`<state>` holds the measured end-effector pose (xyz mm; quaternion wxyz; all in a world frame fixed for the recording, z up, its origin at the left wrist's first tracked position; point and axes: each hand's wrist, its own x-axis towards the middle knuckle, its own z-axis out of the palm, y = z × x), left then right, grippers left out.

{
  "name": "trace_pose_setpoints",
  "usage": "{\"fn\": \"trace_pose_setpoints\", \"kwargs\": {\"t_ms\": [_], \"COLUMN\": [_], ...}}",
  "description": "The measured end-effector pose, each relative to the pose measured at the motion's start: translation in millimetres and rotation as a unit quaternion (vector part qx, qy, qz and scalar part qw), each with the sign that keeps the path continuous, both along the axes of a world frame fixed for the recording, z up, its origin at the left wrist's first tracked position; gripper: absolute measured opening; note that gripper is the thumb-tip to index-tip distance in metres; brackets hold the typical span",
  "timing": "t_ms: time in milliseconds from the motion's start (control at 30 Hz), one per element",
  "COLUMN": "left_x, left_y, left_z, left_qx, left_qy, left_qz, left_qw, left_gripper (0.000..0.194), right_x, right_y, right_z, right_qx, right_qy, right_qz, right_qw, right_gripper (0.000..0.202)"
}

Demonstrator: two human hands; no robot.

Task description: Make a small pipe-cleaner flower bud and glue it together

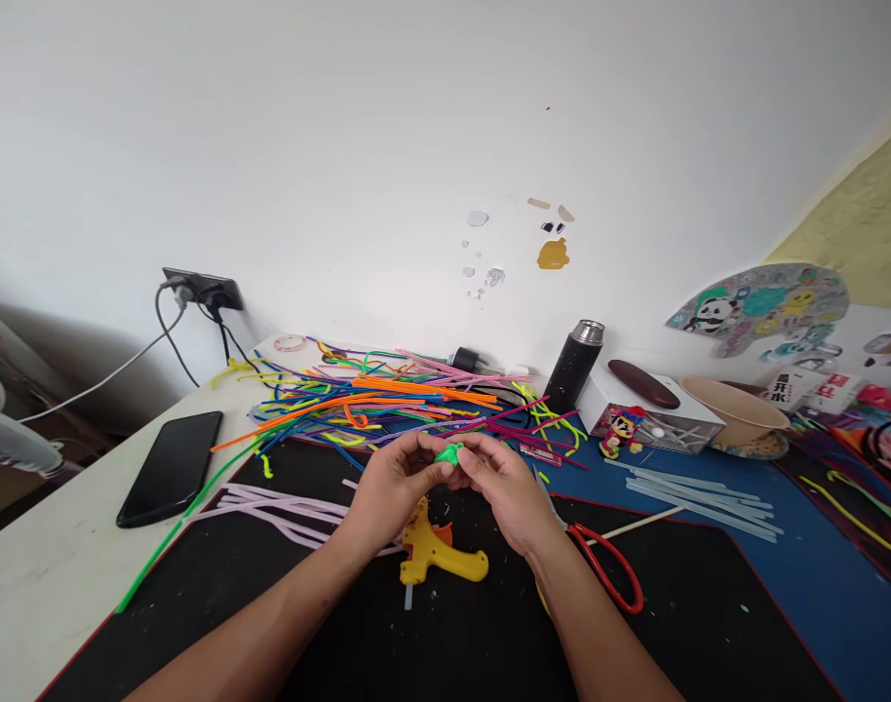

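White worktop (43,575) bearing a black mat (431,643) and a blue mat (818,575); directly on it, a black phone (172,466), loose coloured pipe cleaners (387,395), a black flask (573,366) and a white box (657,414)

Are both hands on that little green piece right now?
Touching. The head view shows the green piece pinched between the fingertips of the left hand and the right hand, held above the yellow glue gun.

Both hands' fingers (425,466) pinching green pipe-cleaner piece (449,453), yellow glue gun (435,549) below
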<state>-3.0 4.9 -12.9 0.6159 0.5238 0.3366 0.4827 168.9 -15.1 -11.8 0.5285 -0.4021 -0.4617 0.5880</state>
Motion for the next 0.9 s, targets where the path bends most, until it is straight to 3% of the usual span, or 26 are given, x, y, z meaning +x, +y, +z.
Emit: {"fn": "trace_pose_setpoints", "kwargs": {"t_ms": [567,900], "left_x": [1.1,3.3], "left_y": [-1.3,0.6], "left_z": [1.3,4.7], "left_qx": [0.006,-0.070], "left_qy": [-0.002,-0.072], "left_qz": [-0.003,-0.016], "left_qw": [1.000,0.995], "left_gripper": [0.038,0.042], "right_x": [-1.5,-1.8], "right_y": [-0.1,-0.2], "right_z": [3.1,-0.3], "right_qx": [0.000,-0.021], "right_qy": [-0.014,0.006], "right_qz": [-0.005,-0.001], "right_qw": [1.000,1.000], "right_gripper": [0.041,0.042]}}
